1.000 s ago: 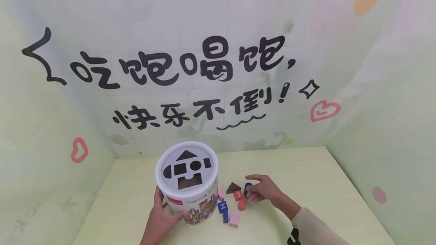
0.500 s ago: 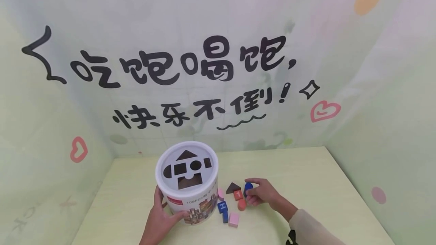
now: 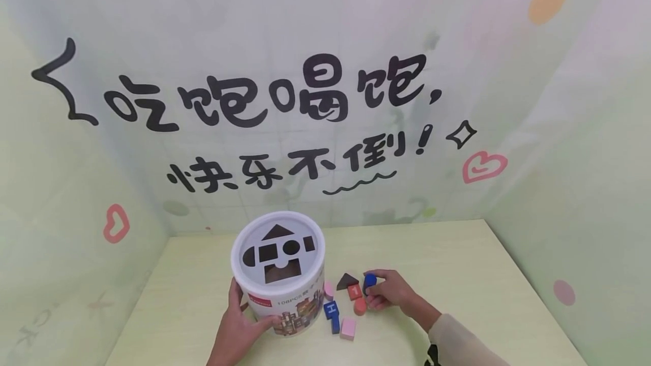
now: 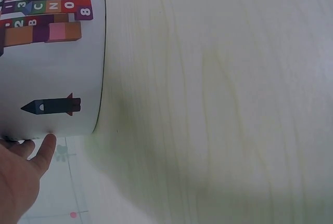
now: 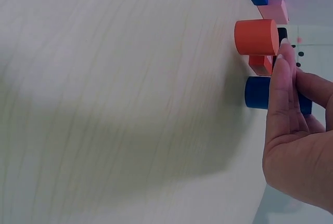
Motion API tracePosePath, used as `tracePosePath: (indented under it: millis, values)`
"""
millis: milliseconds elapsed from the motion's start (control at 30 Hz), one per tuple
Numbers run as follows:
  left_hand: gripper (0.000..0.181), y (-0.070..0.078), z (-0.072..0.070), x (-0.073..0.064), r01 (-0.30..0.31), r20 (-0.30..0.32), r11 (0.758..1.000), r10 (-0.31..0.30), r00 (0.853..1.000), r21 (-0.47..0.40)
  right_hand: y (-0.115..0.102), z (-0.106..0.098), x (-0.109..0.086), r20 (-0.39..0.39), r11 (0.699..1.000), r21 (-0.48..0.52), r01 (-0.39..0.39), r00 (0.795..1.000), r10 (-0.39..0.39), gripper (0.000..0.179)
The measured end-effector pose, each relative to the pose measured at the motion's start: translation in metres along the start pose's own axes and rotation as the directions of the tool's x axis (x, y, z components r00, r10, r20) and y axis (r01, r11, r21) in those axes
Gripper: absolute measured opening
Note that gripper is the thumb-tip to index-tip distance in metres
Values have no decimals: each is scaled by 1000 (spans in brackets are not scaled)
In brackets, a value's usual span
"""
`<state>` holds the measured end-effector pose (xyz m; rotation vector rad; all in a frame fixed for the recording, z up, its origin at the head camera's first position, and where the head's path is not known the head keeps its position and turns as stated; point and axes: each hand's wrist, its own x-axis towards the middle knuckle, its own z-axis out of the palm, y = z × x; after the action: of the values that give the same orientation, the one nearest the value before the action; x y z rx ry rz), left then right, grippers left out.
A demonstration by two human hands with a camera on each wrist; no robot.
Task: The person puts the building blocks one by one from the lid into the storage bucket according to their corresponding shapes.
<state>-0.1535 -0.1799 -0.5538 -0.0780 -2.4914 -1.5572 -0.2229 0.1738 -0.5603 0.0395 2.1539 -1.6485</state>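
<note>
A white round block bucket (image 3: 300, 301), with shape holes cut in its lid (image 3: 277, 267), stands upright on the table. My left hand (image 3: 241, 323) grips its near left side, thumb across the front. In the left wrist view, the fingers (image 4: 48, 148) lie against the printed wall. To the right, my right hand (image 3: 394, 291) pinches a blue cylinder block (image 3: 369, 281) between thumb and fingers. In the right wrist view the fingers cover the cylinder's middle, and its lower end shows at the table. An orange-red cylinder block (image 5: 255, 37) is close beside those fingers.
Between bucket and right hand lie a dark triangle block (image 3: 347, 282), a red block with a 1 (image 3: 354, 291), a blue block with an H (image 3: 330, 309), a narrow blue block (image 3: 335, 323) and pink blocks, one (image 3: 348, 329) nearest me. Printed cloth walls surround the table (image 3: 442, 242).
My right hand has drawn slightly nearer the blue cylinder, and its fingers have closed round it. The left hand and bucket have stayed nearly in place.
</note>
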Motion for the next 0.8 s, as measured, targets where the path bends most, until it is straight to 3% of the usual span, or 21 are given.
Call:
tracePosePath:
  millis: [533, 800]
  values:
    - [123, -4, 0, 0, -8, 3, 1000, 8, 1000, 9, -9, 3, -3, -10, 1000, -1, 20, 1000, -20, 44]
    - [123, -5, 0, 1, -5, 5, 1000, 5, 1000, 7, -21, 1, -7, 23, 998, -15, 64, 998, -64, 21]
